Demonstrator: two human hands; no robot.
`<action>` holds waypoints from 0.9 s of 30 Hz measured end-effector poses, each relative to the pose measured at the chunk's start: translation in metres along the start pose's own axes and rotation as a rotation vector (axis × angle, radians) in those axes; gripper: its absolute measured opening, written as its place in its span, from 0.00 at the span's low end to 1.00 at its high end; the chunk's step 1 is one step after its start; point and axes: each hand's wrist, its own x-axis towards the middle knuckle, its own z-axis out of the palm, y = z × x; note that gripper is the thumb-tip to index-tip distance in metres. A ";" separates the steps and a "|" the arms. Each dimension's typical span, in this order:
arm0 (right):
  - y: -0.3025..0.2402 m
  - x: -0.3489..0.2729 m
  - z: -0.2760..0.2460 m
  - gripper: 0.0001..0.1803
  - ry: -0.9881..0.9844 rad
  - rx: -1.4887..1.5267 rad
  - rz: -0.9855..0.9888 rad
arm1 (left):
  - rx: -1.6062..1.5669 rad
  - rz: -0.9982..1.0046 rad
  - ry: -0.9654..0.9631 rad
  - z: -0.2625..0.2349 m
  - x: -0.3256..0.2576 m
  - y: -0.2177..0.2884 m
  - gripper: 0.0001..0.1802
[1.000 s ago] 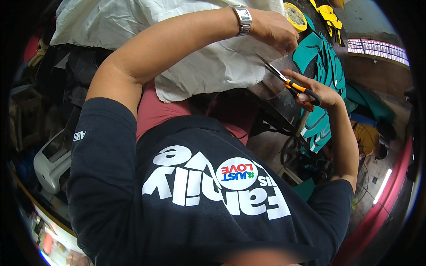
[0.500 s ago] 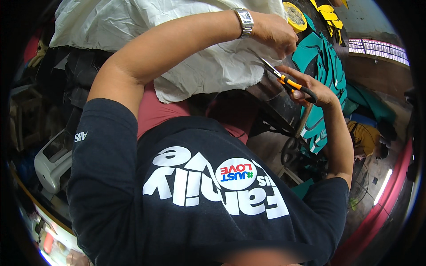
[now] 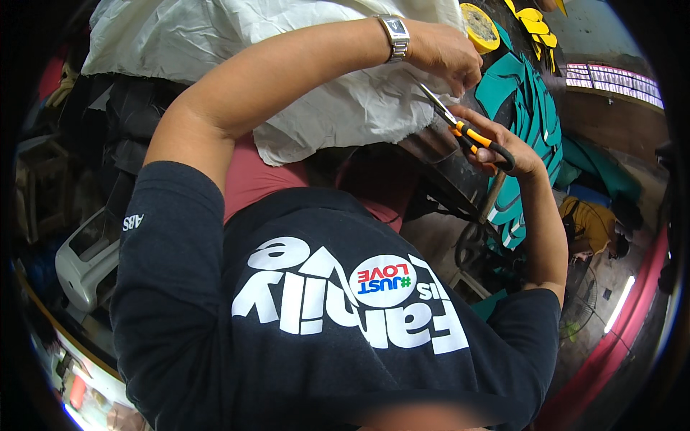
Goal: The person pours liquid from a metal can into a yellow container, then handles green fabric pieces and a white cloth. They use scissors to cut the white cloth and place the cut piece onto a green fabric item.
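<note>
A large, creased white cloth (image 3: 323, 108) spreads over the dark table and hangs over its near edge. At the cloth's right border, my left hand (image 3: 447, 57) is closed with bent fingers on the fabric; the fingertips are partly hidden. Just below and to the right, my right hand (image 3: 514, 144) grips the black and orange handles of a pair of scissors (image 3: 468, 133). Their metal blades point up and left, over the cloth close beneath my left hand. Whether the blades touch the cloth I cannot tell.
A round yellow container (image 3: 479, 27) with greyish contents stands just beyond my left hand. Many flat teal cut pieces (image 3: 528, 108) overlap along the table's right side, with yellow pieces (image 3: 535, 25) behind. A person in a yellow top (image 3: 586, 223) bends at far right. A pale plastic chair (image 3: 90, 262) is at left.
The scissors' blades have shifted slightly right, and my right hand has turned a little. My left hand stays almost in place on the cloth.
</note>
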 end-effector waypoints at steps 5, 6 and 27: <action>0.009 -0.003 0.003 0.53 -0.002 0.069 -0.026 | -0.015 -0.010 0.017 0.008 -0.002 -0.001 0.07; 0.010 -0.002 0.005 0.53 0.025 0.045 -0.023 | -0.015 -0.008 0.022 0.011 -0.003 -0.002 0.07; 0.009 0.003 0.022 0.58 0.008 0.052 -0.001 | 0.163 -0.401 0.764 0.094 -0.107 0.095 0.16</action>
